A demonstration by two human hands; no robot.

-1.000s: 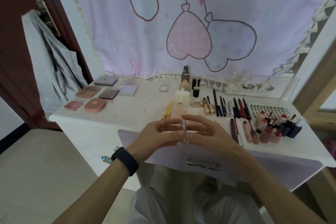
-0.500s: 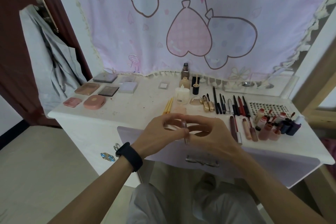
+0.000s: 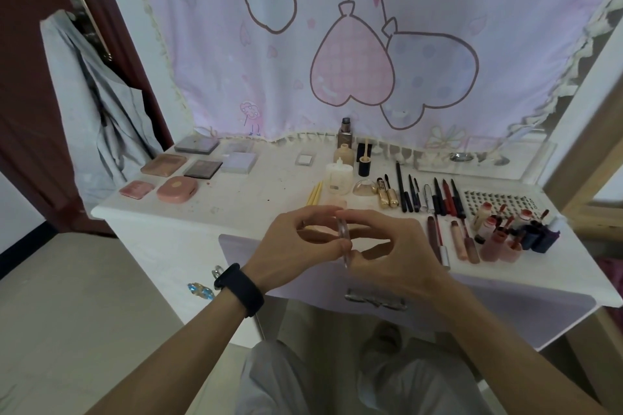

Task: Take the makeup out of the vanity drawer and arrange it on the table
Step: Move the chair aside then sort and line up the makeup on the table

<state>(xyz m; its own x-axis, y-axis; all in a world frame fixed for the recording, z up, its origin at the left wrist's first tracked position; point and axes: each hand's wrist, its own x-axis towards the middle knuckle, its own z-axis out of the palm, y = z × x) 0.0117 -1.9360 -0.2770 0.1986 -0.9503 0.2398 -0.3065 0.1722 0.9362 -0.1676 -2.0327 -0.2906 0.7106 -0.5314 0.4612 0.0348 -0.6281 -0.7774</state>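
A person's two hands meet in front of a white bench [image 3: 256, 209] covered with sorted makeup, above a lilac drawer [image 3: 505, 307] whose inside is hidden. Between them stands a slim clear tube [image 3: 343, 236], its long axis running from 12 o'clock down to 6 o'clock, nearly upright, held in the air over the bench's near edge. The left hand [image 3: 296, 242], at 9 o'clock of the tube, pinches it between curled forefinger and thumb; the right hand [image 3: 397, 249], at 3 o'clock, pinches it the same way, so the grip is shared and closed on the tube from both sides. A row of lip tubes [image 3: 460, 244] lies flat on the bench at 3 o'clock of the grip, also pointing 12 to 6. The right hand is the nearer one to that row, so laying the tube beside it probably falls to that hand
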